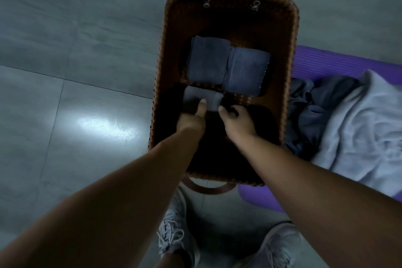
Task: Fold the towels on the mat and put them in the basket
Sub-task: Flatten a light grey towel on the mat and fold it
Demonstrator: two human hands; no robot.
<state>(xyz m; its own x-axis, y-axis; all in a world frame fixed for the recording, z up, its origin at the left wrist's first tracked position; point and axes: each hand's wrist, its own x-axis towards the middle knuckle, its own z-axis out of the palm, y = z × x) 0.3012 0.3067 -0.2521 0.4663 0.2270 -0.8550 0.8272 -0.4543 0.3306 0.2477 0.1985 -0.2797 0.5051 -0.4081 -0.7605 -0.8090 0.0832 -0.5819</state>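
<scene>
1. I'm looking straight down into the basket (230,17) at centre frame, with both arms reaching in from the bottom edge.
2. The grey towel (195,95), folded, sits low in the basket just left of centre. It is just below the dark towel (207,59), and a second dark towel (247,70) lies to that one's right.
3. Here's the relation that matters: the grey towel lies just up-frame of both hands, and what shows of it runs left to right.
4. The left hand (193,117) is the nearer one. Its thumb is laid over the towel's top and it looks clamped on the near edge, so I'd say letting go there is the move to come.
5. The right hand (237,119) has its thumb tip at the towel's right end and its fingers curled in shadow. I can't tell whether it pinches the cloth or only steadies it.
6. Both hands' fingers and the near half of the basket floor are lost in the dark, so I can't confirm the towel is fully down.
7. At the right of the frame the mat (326,61) carries a pale towel (359,132) and a darker towel (313,102). Both are loose and cut off by the edge, so there's folding left to do.
</scene>
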